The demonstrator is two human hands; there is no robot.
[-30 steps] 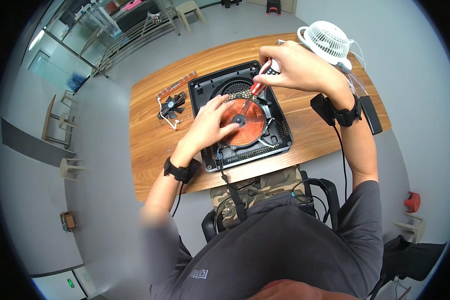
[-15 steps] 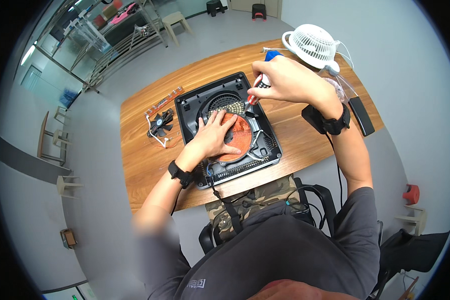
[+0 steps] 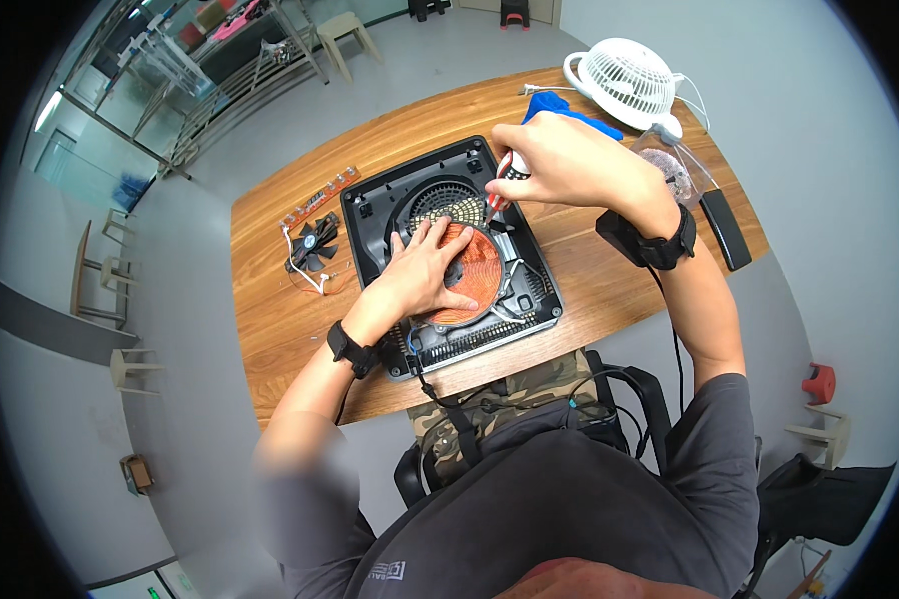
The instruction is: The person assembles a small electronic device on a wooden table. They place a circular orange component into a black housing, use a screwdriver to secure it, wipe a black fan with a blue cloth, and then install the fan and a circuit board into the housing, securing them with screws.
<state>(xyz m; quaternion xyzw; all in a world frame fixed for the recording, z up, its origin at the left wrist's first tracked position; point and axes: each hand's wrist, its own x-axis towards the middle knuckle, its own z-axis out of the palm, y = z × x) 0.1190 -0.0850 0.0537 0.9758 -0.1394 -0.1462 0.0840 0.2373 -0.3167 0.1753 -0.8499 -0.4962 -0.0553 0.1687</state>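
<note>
Currently, right hand (image 3: 554, 160) is wrapped around a red-and-white screwdriver (image 3: 514, 168), angled down toward the coil's upper right edge; tip contact too small to tell. Left hand (image 3: 415, 270) spread flat, fingers fanned, resting on the left part of the copper coil (image 3: 482, 275), pinching nothing. Coil sits in the near half of the black housing (image 3: 364, 222), round vent grille (image 3: 448, 197) just beyond it, white wires (image 3: 509, 281) at its right. Housing lies flat on the wooden table (image 3: 579, 255). Left of housing: small black fan (image 3: 313, 247), white cable beside it, orange-brown circuit strip (image 3: 320, 196) just above. Beyond right hand: blue cloth (image 3: 546, 102), white caged fan (image 3: 627, 80) near the far right corner. Flat black slab (image 3: 724, 231) near right table edge. Black straps on both wrists. Farther off, pale stool (image 3: 347, 38) on grey floor, metal rack beside it.
</note>
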